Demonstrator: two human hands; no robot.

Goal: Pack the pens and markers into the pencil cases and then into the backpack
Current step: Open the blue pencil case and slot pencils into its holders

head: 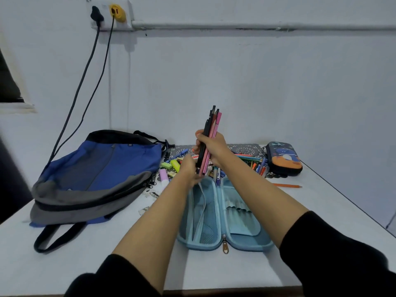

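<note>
While the open blue pencil case (242,230) is laid flat near the table (332,194) edge, a pen bundle (211,129) is held upright over its far end, clenched by the right hand (214,146); the blurred left hand's (188,168) grip cannot be told. Bare tabletop is left rightward.

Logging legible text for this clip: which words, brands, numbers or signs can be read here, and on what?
No text can be read.
White pen in the pile beyond the open case: dark print on its barrel, too blurred to read.
Dark pencil case: cartoon pictures only, no legible lettering.
</note>
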